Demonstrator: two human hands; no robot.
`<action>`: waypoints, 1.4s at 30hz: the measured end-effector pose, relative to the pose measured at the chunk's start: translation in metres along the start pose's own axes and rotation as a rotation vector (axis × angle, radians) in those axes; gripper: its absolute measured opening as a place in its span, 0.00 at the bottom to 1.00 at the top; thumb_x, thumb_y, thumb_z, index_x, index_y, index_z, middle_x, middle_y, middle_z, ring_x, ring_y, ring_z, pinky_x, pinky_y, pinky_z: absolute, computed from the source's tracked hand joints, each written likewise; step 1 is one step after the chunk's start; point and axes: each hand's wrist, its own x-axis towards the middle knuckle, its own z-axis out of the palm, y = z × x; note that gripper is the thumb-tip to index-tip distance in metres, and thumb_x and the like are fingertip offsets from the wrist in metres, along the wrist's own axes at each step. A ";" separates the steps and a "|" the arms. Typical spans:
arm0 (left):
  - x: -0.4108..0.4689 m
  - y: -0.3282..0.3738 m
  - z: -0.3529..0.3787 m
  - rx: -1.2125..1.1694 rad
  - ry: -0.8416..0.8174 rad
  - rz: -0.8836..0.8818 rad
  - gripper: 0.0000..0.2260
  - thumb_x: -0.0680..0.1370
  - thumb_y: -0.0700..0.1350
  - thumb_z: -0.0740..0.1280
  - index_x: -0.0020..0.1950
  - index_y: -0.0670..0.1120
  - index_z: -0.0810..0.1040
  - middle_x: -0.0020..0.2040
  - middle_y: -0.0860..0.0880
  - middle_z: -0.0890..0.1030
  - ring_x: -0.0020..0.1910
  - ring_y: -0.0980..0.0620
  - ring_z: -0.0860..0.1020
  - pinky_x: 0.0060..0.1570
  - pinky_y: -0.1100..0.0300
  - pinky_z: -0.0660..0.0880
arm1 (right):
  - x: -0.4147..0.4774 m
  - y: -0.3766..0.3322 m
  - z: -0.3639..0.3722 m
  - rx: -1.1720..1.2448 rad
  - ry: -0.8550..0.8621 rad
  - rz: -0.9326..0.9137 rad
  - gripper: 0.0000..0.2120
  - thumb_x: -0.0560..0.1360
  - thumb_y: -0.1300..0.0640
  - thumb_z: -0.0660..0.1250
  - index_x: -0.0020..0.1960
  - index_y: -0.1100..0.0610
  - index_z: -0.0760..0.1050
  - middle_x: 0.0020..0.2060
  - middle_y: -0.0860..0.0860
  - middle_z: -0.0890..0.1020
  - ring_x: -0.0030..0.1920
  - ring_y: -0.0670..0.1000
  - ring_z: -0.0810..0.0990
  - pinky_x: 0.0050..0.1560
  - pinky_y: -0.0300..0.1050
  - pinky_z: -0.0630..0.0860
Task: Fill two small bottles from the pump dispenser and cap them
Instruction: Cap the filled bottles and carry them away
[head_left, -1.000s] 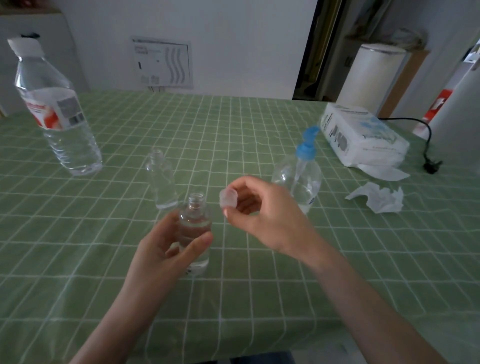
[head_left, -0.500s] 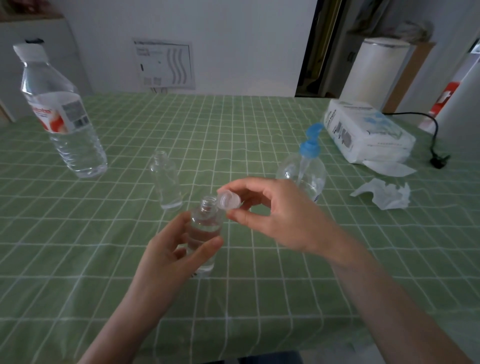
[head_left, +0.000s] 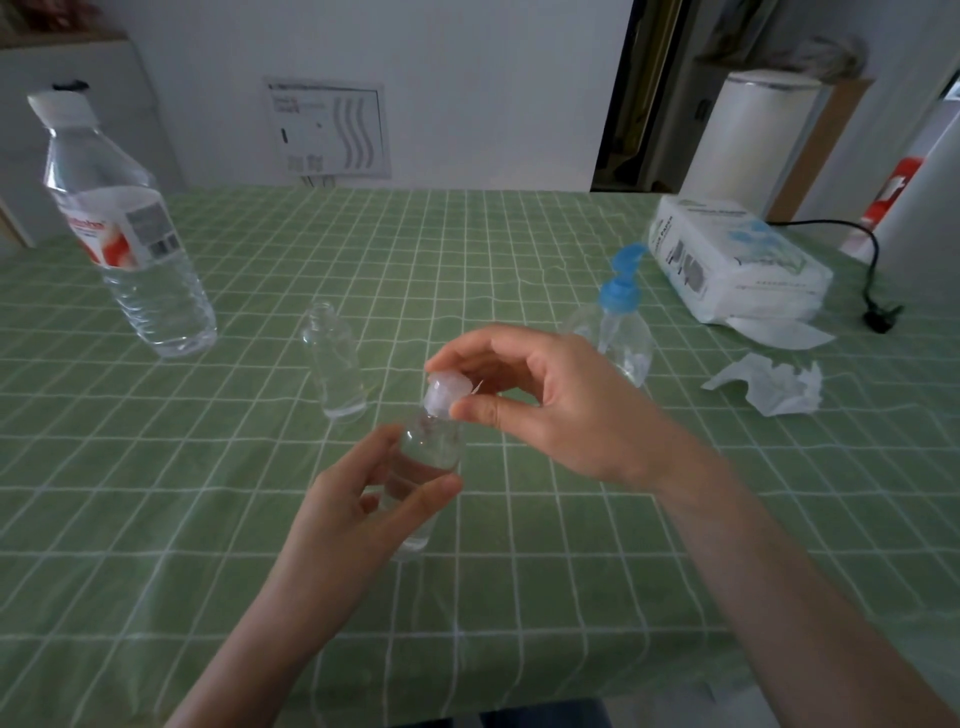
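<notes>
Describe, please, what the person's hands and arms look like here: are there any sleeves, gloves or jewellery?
The left hand and the right hand wear no glove or ring. The left forearm and right forearm are uncovered right to the frame edge, and no sleeve, watch or bracelet shows on either.

left hand (head_left: 358, 499) grips small clear bottle (head_left: 428, 452) upright on green checked tablecloth (head_left: 519, 270). right hand (head_left: 540, 400) pinches translucent cap (head_left: 445, 391) on its neck. second small bottle (head_left: 336, 364), uncapped, behind-left of it; pump dispenser (head_left: 618, 322) behind-right; water bottle (head_left: 124, 228) far left.
</notes>
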 end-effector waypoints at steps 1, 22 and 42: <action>0.000 0.001 0.000 0.020 -0.004 -0.001 0.10 0.63 0.59 0.72 0.42 0.61 0.79 0.42 0.55 0.84 0.36 0.60 0.79 0.39 0.58 0.72 | 0.001 0.000 0.000 -0.020 -0.006 -0.002 0.14 0.73 0.64 0.69 0.59 0.58 0.77 0.52 0.49 0.82 0.52 0.44 0.81 0.59 0.41 0.76; 0.004 0.006 0.009 -0.070 -0.010 -0.034 0.12 0.62 0.57 0.69 0.45 0.60 0.79 0.41 0.51 0.83 0.36 0.58 0.79 0.35 0.70 0.75 | 0.006 0.005 -0.003 -0.080 -0.003 -0.006 0.18 0.75 0.56 0.68 0.64 0.54 0.75 0.56 0.47 0.82 0.54 0.39 0.80 0.57 0.37 0.76; 0.008 0.007 0.016 -0.019 0.022 -0.031 0.28 0.61 0.58 0.69 0.58 0.46 0.76 0.42 0.57 0.83 0.37 0.61 0.78 0.43 0.57 0.72 | 0.003 0.011 0.001 -0.066 0.065 0.053 0.17 0.75 0.47 0.67 0.61 0.50 0.75 0.51 0.42 0.83 0.54 0.37 0.79 0.61 0.43 0.73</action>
